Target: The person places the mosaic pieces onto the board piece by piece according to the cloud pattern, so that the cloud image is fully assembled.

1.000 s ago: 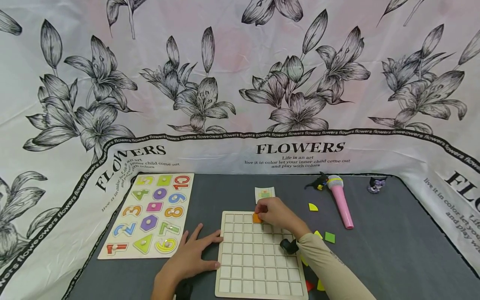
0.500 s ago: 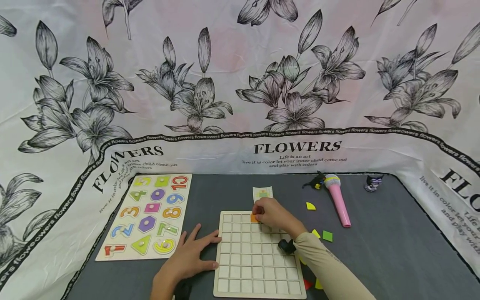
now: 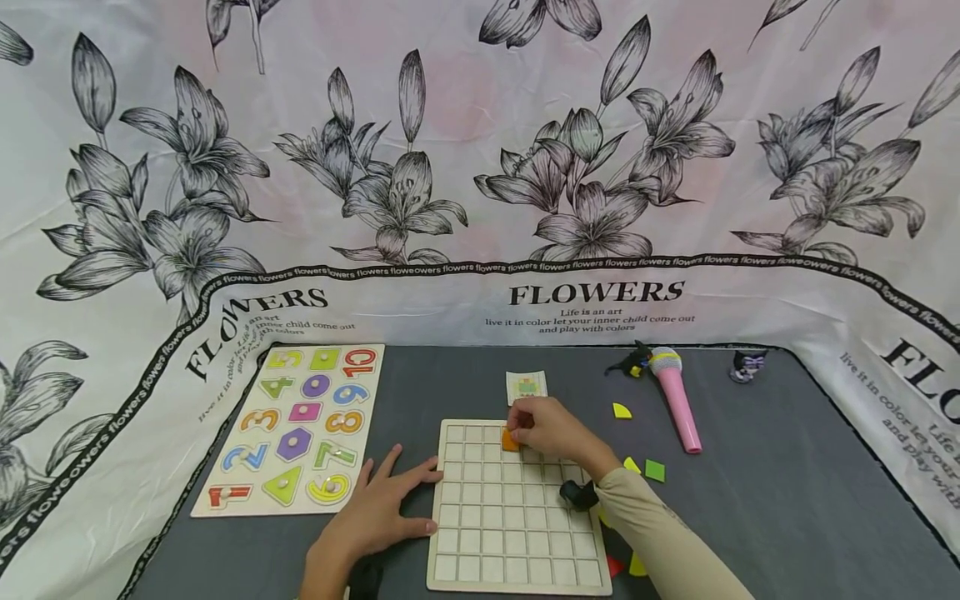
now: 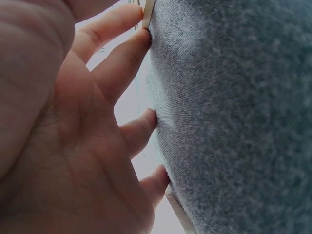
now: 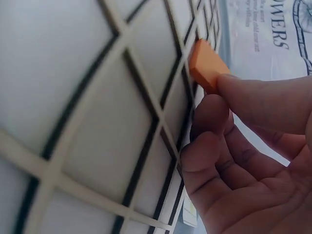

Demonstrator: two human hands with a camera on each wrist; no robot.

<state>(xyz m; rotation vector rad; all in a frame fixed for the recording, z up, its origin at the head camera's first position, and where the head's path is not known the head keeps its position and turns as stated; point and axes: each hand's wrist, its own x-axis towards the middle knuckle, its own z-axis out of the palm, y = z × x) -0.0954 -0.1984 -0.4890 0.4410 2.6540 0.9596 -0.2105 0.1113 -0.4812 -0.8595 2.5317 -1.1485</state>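
Grid board [image 3: 517, 533] at table front-centre, number puzzle [image 3: 296, 429] to its left, small card [image 3: 527, 387] just behind it, mic [image 3: 675, 396] far right-back, loose pieces [image 3: 645, 469] btwn board & mic, on right.

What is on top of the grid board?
The right hand holds an orange tile at the grid board near its far edge; the other visible cells are empty. Cells beneath the hand and sleeve are hidden.
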